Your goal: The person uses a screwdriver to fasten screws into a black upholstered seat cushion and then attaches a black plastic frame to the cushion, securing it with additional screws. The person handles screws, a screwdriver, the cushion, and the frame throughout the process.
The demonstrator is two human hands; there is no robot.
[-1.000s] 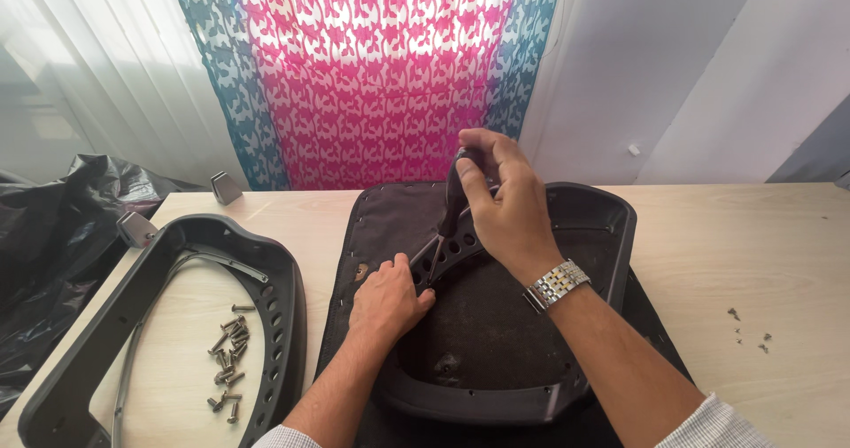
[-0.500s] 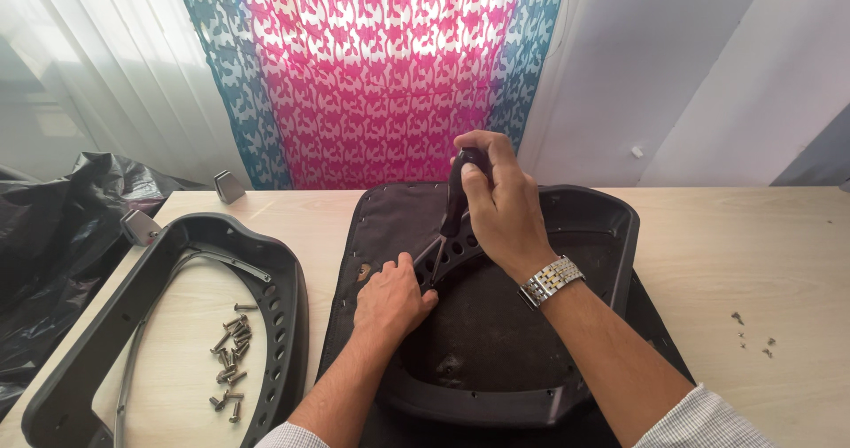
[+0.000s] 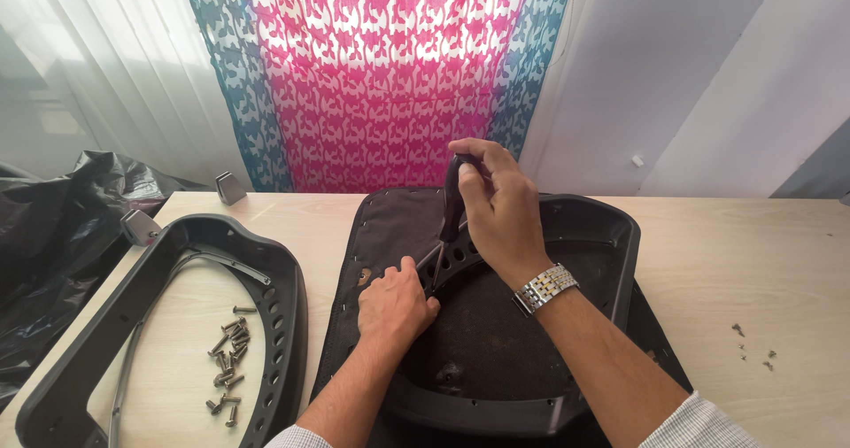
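While the right hand (image 3: 500, 213) stays clamped around the screwdriver (image 3: 452, 202), nothing visibly moved.

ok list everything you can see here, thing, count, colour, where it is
seat pan: one, black, middle of the table, on the fabric
fabric sheet: one, black, under the seat pan
screwdriver: one, dark handle, upright over the seat pan's left rim
frame: one, black, open ring shape, left part of the table
screws: a loose pile, silver, on the table inside the frame
table: one, light wood
small bits: a few, dark, right part of the table
plastic bag: one, black, off the table's left edge
curtain: one, pink and teal patterned, behind the table
wristwatch: one, silver, right wrist
left hand: pressing on the seat pan's left rim
right hand: gripping the screwdriver handle
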